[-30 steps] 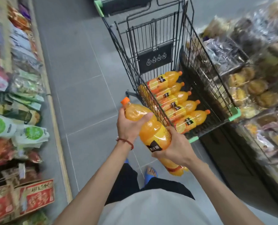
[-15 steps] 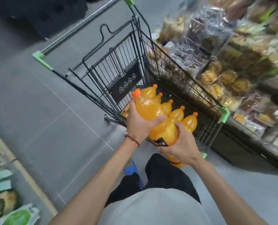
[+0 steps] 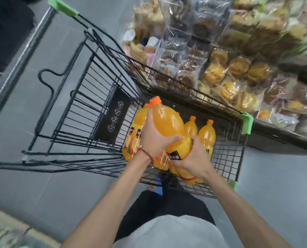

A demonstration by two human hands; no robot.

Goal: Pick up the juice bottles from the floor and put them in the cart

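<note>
I hold a large orange juice bottle (image 3: 167, 122) with an orange cap over the basket of the black wire cart (image 3: 226, 158). My left hand (image 3: 153, 138) grips its upper body from the left. My right hand (image 3: 194, 156) clasps its lower part at the black label. Under it, several more juice bottles (image 3: 205, 135) lie side by side in the cart, caps pointing away from me. The held bottle tilts, cap up and away, and hides part of the ones below.
The cart's folded child seat (image 3: 111, 115) and green-tipped handle (image 3: 63, 6) lie to the left. Shelves of bagged pastries (image 3: 238, 68) stand close on the cart's right. Grey tiled floor (image 3: 41, 194) spreads to the left. My legs stand just behind the cart.
The view has swung closer over the cart. Both hands have carried the bottle forward, from beside the cart to above the bottles lying in the basket.
</note>
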